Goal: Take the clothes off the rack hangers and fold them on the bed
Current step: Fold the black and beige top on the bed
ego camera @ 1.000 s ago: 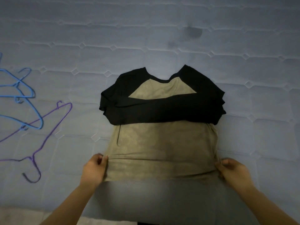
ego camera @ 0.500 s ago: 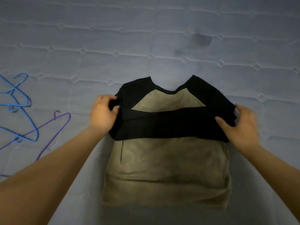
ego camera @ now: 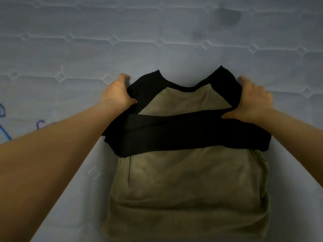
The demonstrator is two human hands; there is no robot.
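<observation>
Bed (ego camera: 157, 41) fills the frame: pale quilted mattress surface, diamond stitch marks, 2 dark smudges in the upper right.

Shirt (ego camera: 188, 180) lies flat on the bed, centre to lower right of the frame. Olive body, black shoulders and sleeves (raglan cut), neckline pointing to the top of the frame. Both black sleeves are folded in and cross as a band over the chest.

Left hand (ego camera: 117, 93) at the upper left edge of the shirt grips the black shoulder fabric, thumb on top, fingers curled around the edge. Right hand (ego camera: 253, 100) at the upper right edge grips the other shoulder the same way, thumb pressed onto the sleeve band. Both forearms reach in from the bottom corners.

Blue hanger (ego camera: 3, 123) and purple hanger (ego camera: 41, 123) at the left edge, mostly cut off or hidden behind the left forearm.
</observation>
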